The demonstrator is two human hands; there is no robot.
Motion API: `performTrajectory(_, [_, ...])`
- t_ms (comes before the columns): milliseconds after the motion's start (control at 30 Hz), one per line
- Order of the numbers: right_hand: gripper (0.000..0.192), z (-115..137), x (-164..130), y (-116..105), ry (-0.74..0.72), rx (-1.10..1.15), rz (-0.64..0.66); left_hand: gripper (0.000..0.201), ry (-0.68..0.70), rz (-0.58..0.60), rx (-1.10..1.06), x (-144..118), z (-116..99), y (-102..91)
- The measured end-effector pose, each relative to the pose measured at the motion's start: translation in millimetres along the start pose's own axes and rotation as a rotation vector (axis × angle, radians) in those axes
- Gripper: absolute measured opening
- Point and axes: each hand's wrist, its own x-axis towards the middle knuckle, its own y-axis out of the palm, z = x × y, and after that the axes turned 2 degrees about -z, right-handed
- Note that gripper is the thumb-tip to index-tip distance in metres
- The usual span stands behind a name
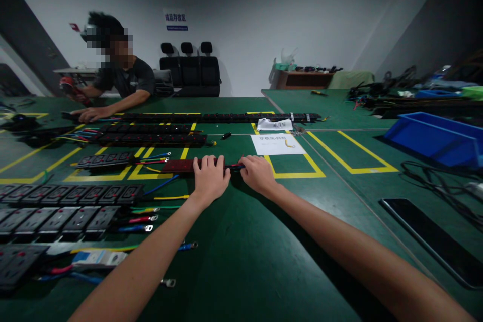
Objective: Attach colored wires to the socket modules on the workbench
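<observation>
My left hand (209, 177) is closed over the right part of a dark red strip (177, 165) that lies on the green table. Wires come out of the strip's right end, and my right hand (258, 172) pinches them with curled fingers. Both hands are close together, with a short gap between them. Left of the strip lies a black socket module (105, 159), its coloured wires ending in ring terminals. Nearer to me on the left are longer black socket strips (71, 193) with blue, yellow, green and red leads.
Beyond my hands lie white paper sheets (277, 144) and long black strips (222, 117). A blue bin (433, 136), black cables (437, 186) and a dark phone-like slab (433, 241) are at right. A co-worker (126, 78) holds a red tool across the table.
</observation>
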Motion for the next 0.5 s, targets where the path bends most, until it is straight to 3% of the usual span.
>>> performTrajectory(500, [0.024,-0.2,0.1,0.0,-0.02,-0.006,0.01,0.048,-0.001,-0.007,0.022,-0.4,-0.3,1.6])
